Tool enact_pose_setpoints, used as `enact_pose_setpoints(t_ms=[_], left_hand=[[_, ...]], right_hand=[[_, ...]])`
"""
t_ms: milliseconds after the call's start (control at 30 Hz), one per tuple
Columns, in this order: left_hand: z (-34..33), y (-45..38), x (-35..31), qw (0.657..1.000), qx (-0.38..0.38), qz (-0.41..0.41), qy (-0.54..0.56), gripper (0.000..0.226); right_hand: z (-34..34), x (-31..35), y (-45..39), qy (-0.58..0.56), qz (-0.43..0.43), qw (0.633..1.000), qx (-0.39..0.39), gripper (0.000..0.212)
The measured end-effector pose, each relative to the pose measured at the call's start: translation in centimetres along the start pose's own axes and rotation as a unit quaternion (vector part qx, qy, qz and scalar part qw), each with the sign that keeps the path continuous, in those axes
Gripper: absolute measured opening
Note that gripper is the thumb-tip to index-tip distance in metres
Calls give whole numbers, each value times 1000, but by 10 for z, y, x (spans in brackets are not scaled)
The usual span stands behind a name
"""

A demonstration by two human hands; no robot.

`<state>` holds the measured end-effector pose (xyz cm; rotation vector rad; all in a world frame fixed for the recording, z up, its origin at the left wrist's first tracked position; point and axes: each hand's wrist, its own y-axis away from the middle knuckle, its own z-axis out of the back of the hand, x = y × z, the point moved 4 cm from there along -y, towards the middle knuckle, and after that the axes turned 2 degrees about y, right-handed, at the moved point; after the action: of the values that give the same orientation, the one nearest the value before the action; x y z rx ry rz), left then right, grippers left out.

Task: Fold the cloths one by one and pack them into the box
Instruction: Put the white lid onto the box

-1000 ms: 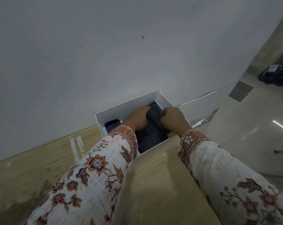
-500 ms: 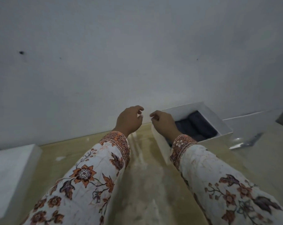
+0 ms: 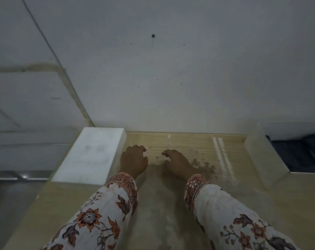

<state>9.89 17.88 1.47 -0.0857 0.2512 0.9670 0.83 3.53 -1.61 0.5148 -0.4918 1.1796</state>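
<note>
Dark folded cloths [image 3: 297,152] already lie in the white box [image 3: 257,152]; both hands, left [image 3: 134,159] and right [image 3: 177,162], hover loosely curled, empty, over the surface [image 3: 189,145]; no loose cloth is visible.

Left hand [image 3: 134,160] and right hand [image 3: 177,163] side by side, empty, fingers loosely curled.

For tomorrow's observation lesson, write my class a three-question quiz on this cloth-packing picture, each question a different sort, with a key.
1. True or false: the left hand holds a cloth.
2. Where is the open box with the dark cloths? A) right edge B) left edge C) between the hands
3. Fill in: the white lid lies beside the ____ hand.

Key: 1 false, both it and the right hand are empty above the table; 2 A; 3 left.
</note>
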Motion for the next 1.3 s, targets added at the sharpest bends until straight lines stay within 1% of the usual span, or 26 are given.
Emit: enact_pose_setpoints(t_ms=[67,133,233,300,333,433,500,633,733,767,833,900,933,967,1033,1133,1200,1267,1300], left_hand=[[0,7,36,999,5,41,-7,42],[-2,13,67,996,10,85,-20,50],[-11,19,100,986,27,153,-59,72],[-20,26,120,978,35,199,-56,88],[-24,30,128,977,28,203,-55,91],[-31,39,143,986,-9,153,-68,95],[-30,44,152,990,-14,127,-65,98],[-28,51,169,995,20,49,-86,103],[-26,56,180,995,44,-18,-85,105],[-26,58,181,994,52,-38,-91,106],[-27,60,181,991,61,-66,-103,107],[-29,62,182,990,64,-69,-103,107],[-29,63,183,990,63,-69,-102,107],[-29,65,183,990,60,-72,-102,104],[-26,67,184,990,50,-82,-103,96],[-18,68,189,993,47,-92,-65,84],[-10,68,193,993,36,-106,-41,76],[-2,65,193,994,-3,-113,-4,64],[0,62,193,994,-27,-102,12,59]], right_hand=[[-23,18,-11,10,17,1000,22,40],[-42,35,-21,16,29,999,43,42],[-63,56,-33,29,46,997,58,45],[-73,67,-39,31,53,996,59,45],[-77,71,-42,31,55,996,61,45],[-86,81,-49,30,57,995,70,48],[-91,88,-56,34,63,995,67,48],[-90,104,-69,53,54,997,22,50],[-87,116,-78,96,48,994,-17,57],[-87,117,-81,115,43,992,-15,60],[-92,113,-83,156,23,987,26,66],[-98,104,-80,177,-4,981,79,68],[-100,100,-76,180,-10,980,85,69],[-99,98,-72,187,-11,980,71,69],[-92,96,-62,213,-2,977,9,69],[-84,91,-47,231,21,970,-65,69],[-83,87,-38,209,38,974,-82,68],[-81,84,-35,183,42,978,-85,64],[-79,83,-36,174,38,980,-85,63]])
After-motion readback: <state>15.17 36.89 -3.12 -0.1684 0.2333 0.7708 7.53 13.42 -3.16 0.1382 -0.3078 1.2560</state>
